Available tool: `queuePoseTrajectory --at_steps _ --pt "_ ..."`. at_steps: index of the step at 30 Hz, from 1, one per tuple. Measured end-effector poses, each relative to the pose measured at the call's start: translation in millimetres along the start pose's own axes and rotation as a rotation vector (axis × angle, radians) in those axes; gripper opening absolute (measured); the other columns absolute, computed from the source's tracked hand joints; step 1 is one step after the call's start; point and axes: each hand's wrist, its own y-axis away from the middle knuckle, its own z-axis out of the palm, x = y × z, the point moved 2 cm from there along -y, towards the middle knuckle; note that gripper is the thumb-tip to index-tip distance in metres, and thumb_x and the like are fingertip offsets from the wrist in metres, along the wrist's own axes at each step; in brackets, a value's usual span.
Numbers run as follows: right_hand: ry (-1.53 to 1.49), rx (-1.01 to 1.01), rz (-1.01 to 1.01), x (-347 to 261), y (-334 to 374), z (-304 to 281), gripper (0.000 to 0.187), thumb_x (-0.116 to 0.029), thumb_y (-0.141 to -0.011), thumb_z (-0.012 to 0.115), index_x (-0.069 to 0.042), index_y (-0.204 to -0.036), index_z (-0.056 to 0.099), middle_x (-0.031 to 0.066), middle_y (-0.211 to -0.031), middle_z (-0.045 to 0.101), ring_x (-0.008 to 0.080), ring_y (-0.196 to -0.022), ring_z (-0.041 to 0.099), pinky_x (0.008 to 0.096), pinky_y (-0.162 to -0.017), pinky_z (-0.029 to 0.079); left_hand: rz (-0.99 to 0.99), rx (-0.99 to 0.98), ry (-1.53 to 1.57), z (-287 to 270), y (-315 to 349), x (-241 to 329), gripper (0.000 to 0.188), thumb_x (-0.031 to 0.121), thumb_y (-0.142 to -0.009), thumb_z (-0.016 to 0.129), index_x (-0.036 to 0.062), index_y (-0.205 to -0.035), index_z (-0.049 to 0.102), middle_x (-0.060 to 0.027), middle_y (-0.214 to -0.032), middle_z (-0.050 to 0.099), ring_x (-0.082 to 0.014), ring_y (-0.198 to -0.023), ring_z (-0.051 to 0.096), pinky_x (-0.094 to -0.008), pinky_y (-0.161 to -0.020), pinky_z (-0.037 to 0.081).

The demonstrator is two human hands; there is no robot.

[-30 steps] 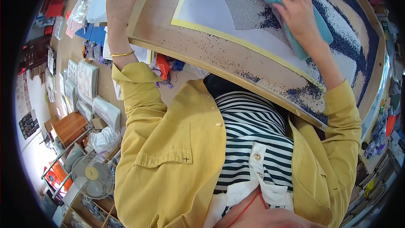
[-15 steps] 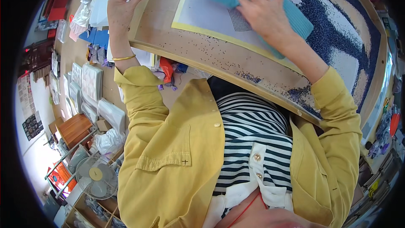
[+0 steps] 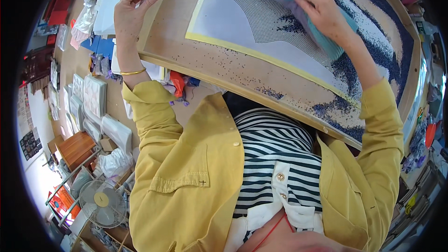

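My right hand (image 3: pixel 322 7) grips a folded turquoise cloth (image 3: pixel 333 42), its fingers bent over the upper side. The cloth lies on a pale canvas (image 3: pixel 221 18) with a yellow border, over a dotted grid area (image 3: pixel 266 16). Dark blue beads (image 3: pixel 298 22) spill around the cloth and crowd the right part of the canvas, beside white and peach patches. A shallow wooden tray (image 3: pixel 158 39) holds the canvas. At the tray's left rim, my left hand (image 3: pixel 132 16) is closed, thumb near the curled fingers; whatever they hold is hidden.
Loose beads (image 3: pixel 270 92) are strewn along the tray's near side. White sheets (image 3: pixel 112 7) lie left of the tray. Wrapped panels (image 3: pixel 93 95), a wooden stool (image 3: pixel 78 149) and a fan (image 3: pixel 102 200) stand at the left. Plastic bags (image 3: pixel 415 154) are at the right.
My right hand has moved right with the cloth, and its fingers are more bent. More of the dotted grid shows, with dark beads across it. My left hand stays at the rim.
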Motion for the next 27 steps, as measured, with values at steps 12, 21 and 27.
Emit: queuePoseTrajectory --at_steps 12,21,27 --pt "0.404 0.062 -0.467 -41 -39 30 0.034 -0.003 -0.093 0.059 0.000 -0.126 0.063 0.0247 -0.163 0.020 0.0391 -0.136 0.042 0.0442 -0.109 0.039 -0.035 -0.039 -0.029 7 -3 9 0.012 0.002 -0.085 0.076 -0.0005 -0.097 0.075 -0.0023 -0.120 0.068 -0.0102 -0.092 0.060 -0.0208 -0.087 0.050" --pt "0.431 0.039 -0.709 -79 -65 71 0.040 -0.014 -0.089 0.064 -0.006 -0.128 0.063 0.0083 -0.164 0.028 0.0282 -0.143 0.036 0.0435 -0.115 0.035 -0.006 -0.010 -0.054 1 2 -1 0.012 0.005 -0.084 0.077 0.0016 -0.096 0.076 0.0003 -0.116 0.069 -0.0090 -0.087 0.058 -0.0210 -0.080 0.048" --pt "0.480 0.303 -0.750 -79 -90 45 0.039 -0.005 -0.091 0.060 0.003 -0.130 0.059 0.0239 -0.163 0.020 0.0411 -0.140 0.037 0.0515 -0.108 0.039 0.003 0.005 -0.032 4 0 4 0.011 0.010 -0.081 0.081 0.0051 -0.090 0.078 0.0018 -0.111 0.070 -0.0095 -0.084 0.057 -0.0217 -0.073 0.047"
